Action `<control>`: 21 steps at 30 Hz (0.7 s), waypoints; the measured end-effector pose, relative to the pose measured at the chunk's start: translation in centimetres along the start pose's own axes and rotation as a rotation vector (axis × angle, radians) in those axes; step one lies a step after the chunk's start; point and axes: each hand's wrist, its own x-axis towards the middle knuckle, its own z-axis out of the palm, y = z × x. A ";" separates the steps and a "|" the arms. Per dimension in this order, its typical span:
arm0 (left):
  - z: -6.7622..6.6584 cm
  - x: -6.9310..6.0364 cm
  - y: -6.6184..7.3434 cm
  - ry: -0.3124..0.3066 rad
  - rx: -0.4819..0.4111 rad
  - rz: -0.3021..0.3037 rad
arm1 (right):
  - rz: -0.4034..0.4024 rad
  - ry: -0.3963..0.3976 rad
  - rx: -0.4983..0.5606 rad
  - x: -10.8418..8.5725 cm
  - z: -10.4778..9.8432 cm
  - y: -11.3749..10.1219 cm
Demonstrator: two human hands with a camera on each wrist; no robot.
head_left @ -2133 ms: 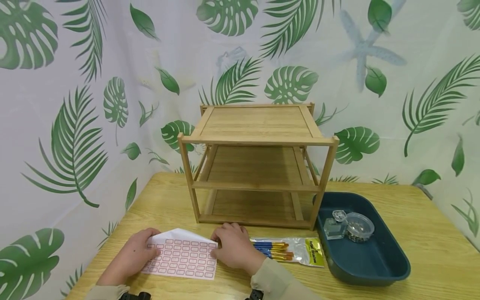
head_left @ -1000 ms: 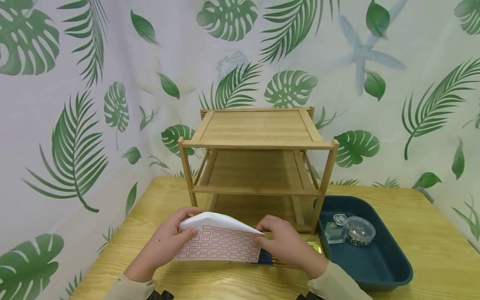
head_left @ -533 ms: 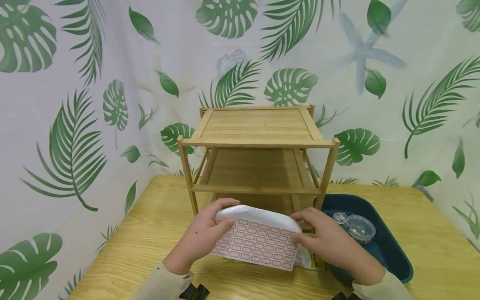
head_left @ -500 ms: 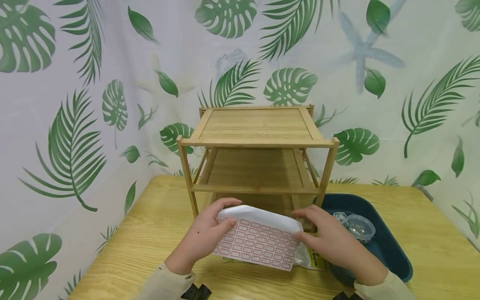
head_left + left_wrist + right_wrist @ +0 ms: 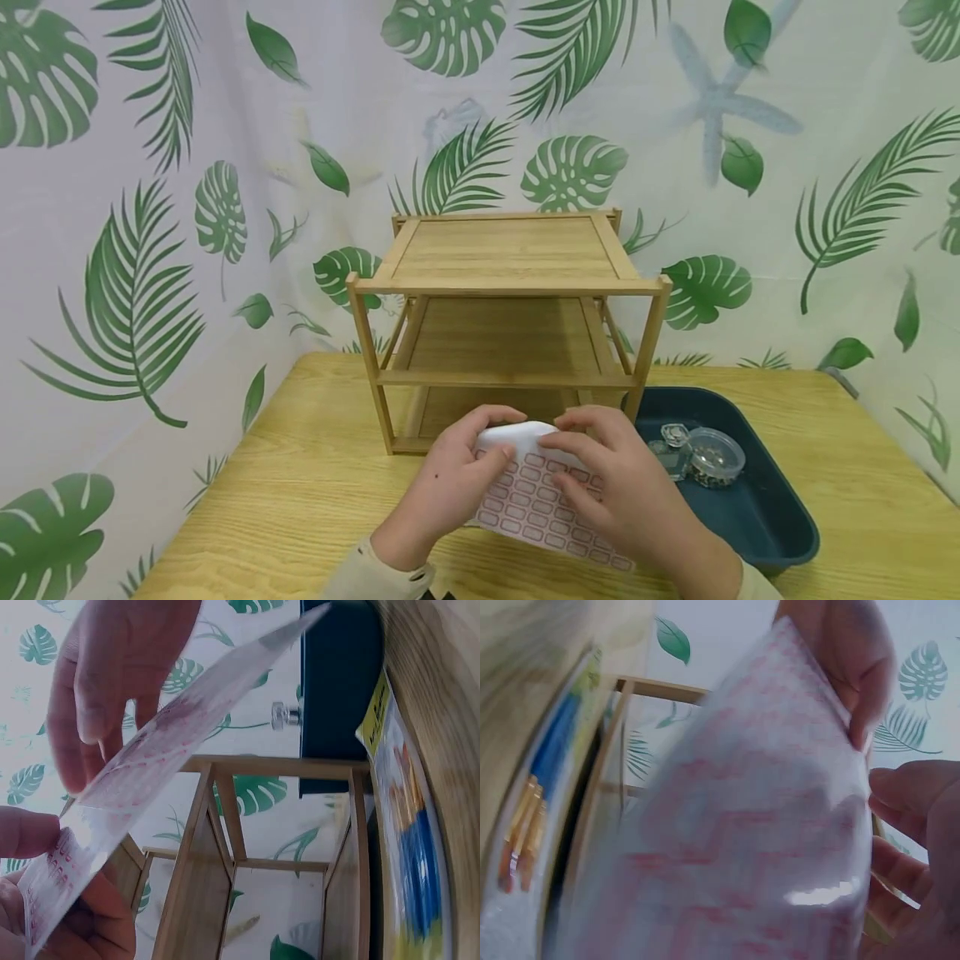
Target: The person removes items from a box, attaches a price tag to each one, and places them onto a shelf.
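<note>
So the sheet point(image 5: 517, 504) is printed with rows of little red-pink boxes, label style, and whatever's inside them is too tiny to read. The only other lettering I can spot is on the yellow label point(image 5: 375, 720) of the brush pack point(image 5: 420, 862), dark and too blurry to make out. Sheet's up in front of the rack's point(image 5: 510, 250) bottom shelf, tilted, top edge bowed. Left hand point(image 5: 453, 479) is pinching its left side, thumb on the printed face. Right hand point(image 5: 630, 483) isn't gripping, just loosely bent fingers at the printed face near the top; can't tell how many touch. Room-wise, there's a wide stretch of table point(image 5: 300, 483) left of the left hand, but the right forearm is close to the blue tray point(image 5: 806, 537), which has a glass bottle point(image 5: 670, 458) and a round tub point(image 5: 716, 467) side by side.
</note>
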 end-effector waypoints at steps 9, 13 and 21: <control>0.3 -0.2 -0.3 -0.076 -0.185 -0.054 | 0.048 -0.002 0.031 -0.6 1.1 -0.2; 0.7 -0.3 -0.5 -0.122 -0.223 -0.050 | 0.038 0.014 0.056 -0.6 1.4 -0.1; 1.1 -0.2 -0.8 -0.153 -0.330 -0.052 | -0.024 0.068 0.142 -0.8 1.5 0.5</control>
